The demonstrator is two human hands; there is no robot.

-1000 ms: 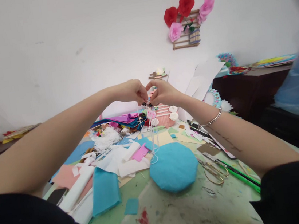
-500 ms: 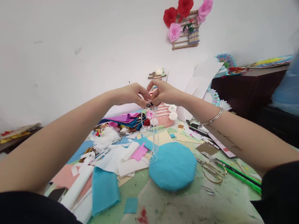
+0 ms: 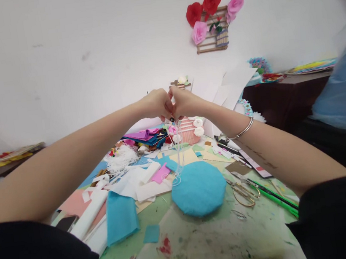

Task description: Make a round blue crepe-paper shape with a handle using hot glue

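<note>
My left hand (image 3: 158, 104) and my right hand (image 3: 185, 103) meet in the air above the far part of the table, fingertips pinched together. White string (image 3: 179, 143) hangs in several strands from between their fingers, and both hands are closed on it. The exact grip is hidden behind the curled fingers. Below, the strands run down to loose loops at the left edge of a round, flat piece covered in blue (image 3: 199, 189), which lies on the table. A silver bangle (image 3: 245, 128) circles my right wrist.
Gold-handled scissors (image 3: 244, 194) and a green-and-black tool (image 3: 278, 200) lie right of the blue round. Folded blue material (image 3: 121, 217), a small blue square (image 3: 151, 234), white rolls (image 3: 90, 214) and tangled white string (image 3: 122, 158) lie left. A pink striped piece with white flowers (image 3: 188, 131) stands behind.
My hands have drawn closer together, with the fingers curled more tightly around the string. The view has tilted slightly. The blue round and the things on the table stay in place.
</note>
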